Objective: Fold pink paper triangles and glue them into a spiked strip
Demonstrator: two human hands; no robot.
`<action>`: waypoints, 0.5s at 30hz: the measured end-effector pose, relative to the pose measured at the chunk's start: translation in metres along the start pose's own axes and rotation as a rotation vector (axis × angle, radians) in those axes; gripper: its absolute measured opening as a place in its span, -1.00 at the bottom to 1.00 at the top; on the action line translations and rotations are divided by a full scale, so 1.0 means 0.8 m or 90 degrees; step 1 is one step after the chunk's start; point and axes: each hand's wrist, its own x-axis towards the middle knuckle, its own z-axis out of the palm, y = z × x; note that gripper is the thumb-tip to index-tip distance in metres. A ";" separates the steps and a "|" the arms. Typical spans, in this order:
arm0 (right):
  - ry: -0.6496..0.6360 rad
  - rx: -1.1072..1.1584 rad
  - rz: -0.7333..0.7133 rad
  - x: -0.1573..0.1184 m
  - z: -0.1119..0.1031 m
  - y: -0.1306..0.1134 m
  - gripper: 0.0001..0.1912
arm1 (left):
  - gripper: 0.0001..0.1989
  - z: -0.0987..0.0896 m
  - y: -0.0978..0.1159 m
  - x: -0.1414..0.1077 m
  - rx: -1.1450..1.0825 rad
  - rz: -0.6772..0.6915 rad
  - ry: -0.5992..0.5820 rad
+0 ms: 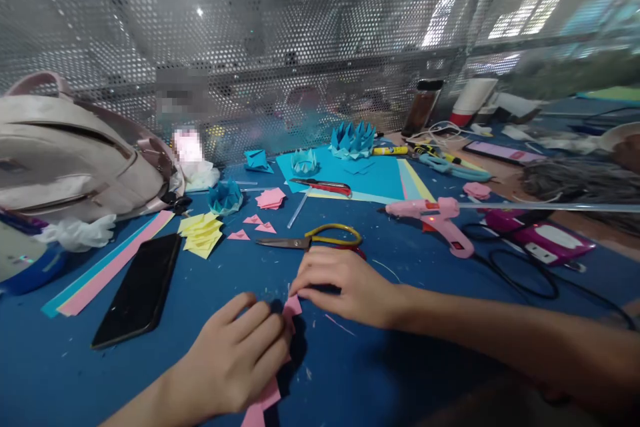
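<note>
A pink paper strip [267, 397], with what look like folds along it, runs up the table from the bottom edge. My left hand [237, 350] lies over its middle with fingers curled onto it, hiding part of the paper. At the strip's far end, my right hand [340, 283] pinches the tip between thumb and fingers. Just beyond that hand are scissors [313, 240] with yellow handles. Small pink folded triangles [239, 235] lie farther back, near a pile of pink paper pieces [271, 198] and a stack of yellow paper squares [201, 233].
At left are a black phone [137, 290], paper strips [117, 260] and a pale backpack [75, 153]. A pink glue gun [435, 213] lies right, its cable trailing to a purple power strip [545, 240]. Blue folded paper crowns [353, 141] and a red cutter [325, 187] sit behind.
</note>
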 end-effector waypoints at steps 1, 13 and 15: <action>-0.015 -0.016 -0.011 -0.001 0.001 0.000 -0.82 | -0.70 0.000 0.000 -0.001 -0.010 -0.003 -0.004; -0.040 -0.012 0.016 -0.006 0.011 0.006 -0.62 | -0.73 -0.003 -0.009 -0.005 -0.359 -0.186 0.064; -0.010 0.030 0.029 -0.005 0.013 0.003 -0.65 | -0.81 -0.003 -0.010 -0.006 -0.498 -0.314 0.080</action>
